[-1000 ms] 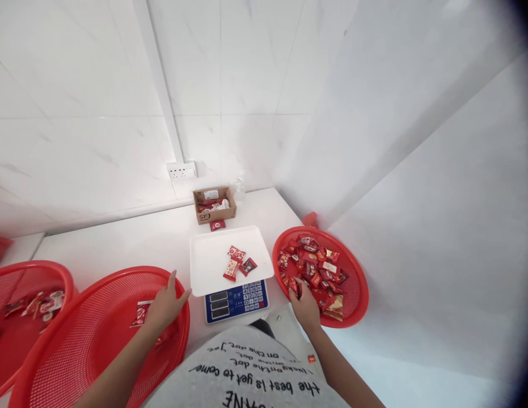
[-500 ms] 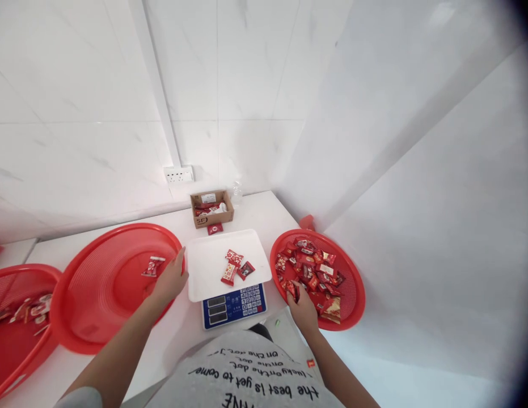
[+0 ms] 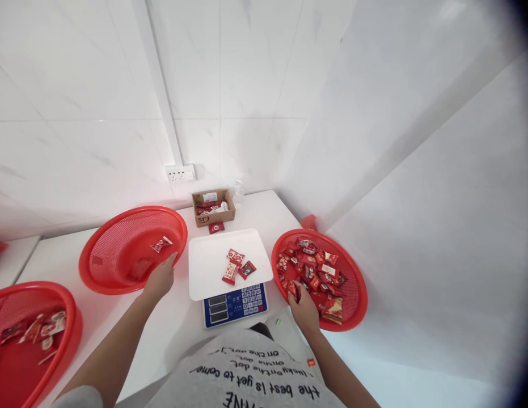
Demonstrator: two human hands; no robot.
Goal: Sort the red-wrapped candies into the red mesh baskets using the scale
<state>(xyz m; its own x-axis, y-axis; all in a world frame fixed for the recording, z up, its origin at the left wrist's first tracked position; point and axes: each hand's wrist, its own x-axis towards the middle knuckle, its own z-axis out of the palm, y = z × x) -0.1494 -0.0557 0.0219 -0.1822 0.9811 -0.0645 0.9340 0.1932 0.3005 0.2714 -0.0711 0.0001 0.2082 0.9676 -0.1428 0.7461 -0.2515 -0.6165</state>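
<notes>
My left hand (image 3: pixel 160 279) is closed on the near right rim of a red plastic basket (image 3: pixel 87 258), its fingers partly hidden. That basket holds a small red-and-white wrapped snack (image 3: pixel 161 244) and another red packet. Over the right red basket (image 3: pixel 358 306), full of mixed red packets, my right hand (image 3: pixel 305 310) is closed on a red snack packet (image 3: pixel 292 289). Between the hands is a digital scale (image 3: pixel 236 306) with a white tray (image 3: pixel 208 260). Several red snack packets (image 3: pixel 230 272) lie together on the tray.
At the lower left stands a third red basket (image 3: pixel 74 328) with wrapped packets. A cardboard box (image 3: pixel 213 208) of packets sits behind the scale, a red packet (image 3: pixel 216 227) before it. Beside the box is a clear plastic item (image 3: pixel 238 191). A wall socket (image 3: pixel 180 173) is behind.
The basket at my left hand has moved back, away from me, and now shows more of its mesh wall. The far-left basket has shifted toward me and right. My right hand stays put.
</notes>
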